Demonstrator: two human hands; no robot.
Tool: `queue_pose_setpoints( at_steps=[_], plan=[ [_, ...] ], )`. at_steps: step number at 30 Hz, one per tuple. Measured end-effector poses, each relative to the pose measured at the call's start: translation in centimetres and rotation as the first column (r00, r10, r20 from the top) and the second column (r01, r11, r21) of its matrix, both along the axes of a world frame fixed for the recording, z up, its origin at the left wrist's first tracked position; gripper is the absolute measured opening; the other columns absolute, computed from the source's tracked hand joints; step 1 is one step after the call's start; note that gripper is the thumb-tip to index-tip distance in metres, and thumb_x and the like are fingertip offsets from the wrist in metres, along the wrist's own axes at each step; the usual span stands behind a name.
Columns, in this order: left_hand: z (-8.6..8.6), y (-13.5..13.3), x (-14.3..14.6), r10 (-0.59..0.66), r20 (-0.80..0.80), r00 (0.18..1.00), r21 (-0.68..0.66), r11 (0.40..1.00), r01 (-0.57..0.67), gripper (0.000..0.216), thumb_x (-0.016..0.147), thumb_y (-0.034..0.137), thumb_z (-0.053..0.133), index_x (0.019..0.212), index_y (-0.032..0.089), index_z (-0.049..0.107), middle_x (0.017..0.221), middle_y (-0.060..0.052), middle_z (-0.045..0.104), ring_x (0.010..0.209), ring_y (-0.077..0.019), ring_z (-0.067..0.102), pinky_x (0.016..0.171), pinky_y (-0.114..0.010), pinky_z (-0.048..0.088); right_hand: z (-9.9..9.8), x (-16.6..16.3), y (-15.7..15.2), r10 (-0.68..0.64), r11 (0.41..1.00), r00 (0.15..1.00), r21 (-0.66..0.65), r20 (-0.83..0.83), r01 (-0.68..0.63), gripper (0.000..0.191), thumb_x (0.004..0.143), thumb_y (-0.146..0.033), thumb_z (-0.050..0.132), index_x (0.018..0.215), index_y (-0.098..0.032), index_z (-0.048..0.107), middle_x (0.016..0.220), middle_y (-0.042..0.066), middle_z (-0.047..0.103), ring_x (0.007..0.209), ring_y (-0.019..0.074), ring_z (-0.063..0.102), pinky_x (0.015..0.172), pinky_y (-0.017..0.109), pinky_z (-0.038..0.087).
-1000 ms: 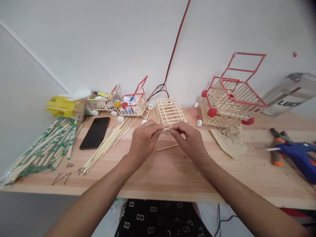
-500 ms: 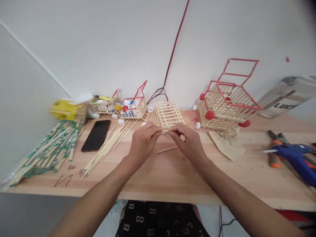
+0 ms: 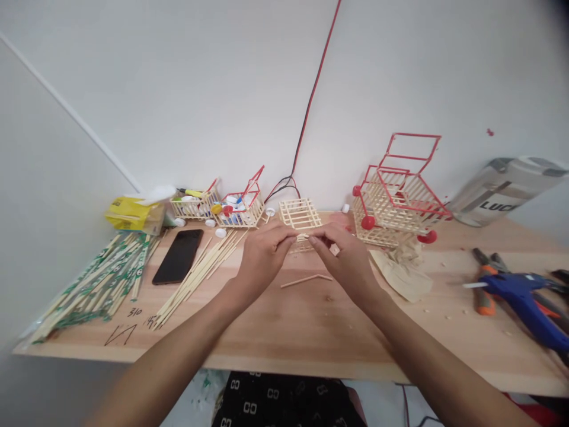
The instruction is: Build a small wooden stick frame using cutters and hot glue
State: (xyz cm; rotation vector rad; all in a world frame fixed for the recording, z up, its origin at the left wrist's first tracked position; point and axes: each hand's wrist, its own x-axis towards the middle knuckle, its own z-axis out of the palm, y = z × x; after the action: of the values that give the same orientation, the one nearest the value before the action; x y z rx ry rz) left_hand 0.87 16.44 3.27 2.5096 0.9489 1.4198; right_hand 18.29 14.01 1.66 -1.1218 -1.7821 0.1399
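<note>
My left hand (image 3: 264, 252) and my right hand (image 3: 344, 255) meet over the middle of the table, thumbs and fingertips pinched. Between them they hold short pale wooden stick pieces (image 3: 303, 236); the fingertips hide the ends. Just behind stands a small basket frame (image 3: 299, 205) of pale sticks, its lower part covered by my hands. A bent stick (image 3: 306, 280) lies on the tabletop below my fingers.
Loose sticks (image 3: 200, 276), a phone (image 3: 178, 257) and green-wrapped sticks (image 3: 106, 279) lie left. Two small stick carts (image 3: 242, 210) stand behind. On the right are a larger red-trimmed cart (image 3: 395, 204), crumpled paper (image 3: 406, 273), pliers (image 3: 484, 293) and a blue glue gun (image 3: 524, 302).
The camera view has shifted, so the table and objects sit slightly lower. Both hands keep their pinch on the sticks, and more of the bent stick on the table shows.
</note>
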Motion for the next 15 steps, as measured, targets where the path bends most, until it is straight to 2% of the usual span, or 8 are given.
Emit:
queue_pose_setpoints(
  at_steps=[7, 10, 15],
  plan=[
    [0.8, 1.0, 0.6, -0.034, 0.028, 0.999, -0.005, 0.999, 0.034, 0.012, 0.086, 0.012, 0.057, 0.085, 0.016, 0.069, 0.08, -0.005, 0.067, 0.077, -0.0156, 0.061, 0.07, -0.027, 0.045, 1.7, 0.7, 1.0, -0.001, 0.999, 0.998, 0.04, 0.066, -0.001, 0.007, 0.086, -0.014, 0.058, 0.082, -0.018, 0.063, 0.073, 0.001, 0.06, 0.068, 0.0139, 0.052, 0.063, 0.026, 0.04],
    [0.4, 1.3, 0.7, -0.023, 0.061, 0.998, -0.008, 1.0, 0.024, 0.012, 0.086, 0.013, 0.057, 0.085, 0.016, 0.069, 0.081, -0.005, 0.067, 0.078, -0.0158, 0.061, 0.071, -0.027, 0.046, 1.7, 0.7, 1.5, -0.005, 0.999, 0.996, 0.047, 0.09, 0.0, 0.008, 0.086, -0.014, 0.058, 0.082, -0.018, 0.063, 0.073, 0.001, 0.06, 0.067, 0.0137, 0.051, 0.063, 0.026, 0.04],
    [-1.0, 1.2, 0.6, -0.007, 0.086, 0.996, -0.04, 0.999, 0.011, 0.012, 0.087, 0.014, 0.057, 0.086, 0.017, 0.068, 0.079, -0.004, 0.068, 0.076, -0.015, 0.061, 0.068, -0.026, 0.046, 0.5, 0.5, 1.4, -0.01, 0.999, 0.992, 0.054, 0.124, 0.003, 0.008, 0.087, -0.015, 0.057, 0.082, -0.017, 0.063, 0.072, 0.002, 0.059, 0.07, 0.0149, 0.052, 0.064, 0.027, 0.039]
  ],
)
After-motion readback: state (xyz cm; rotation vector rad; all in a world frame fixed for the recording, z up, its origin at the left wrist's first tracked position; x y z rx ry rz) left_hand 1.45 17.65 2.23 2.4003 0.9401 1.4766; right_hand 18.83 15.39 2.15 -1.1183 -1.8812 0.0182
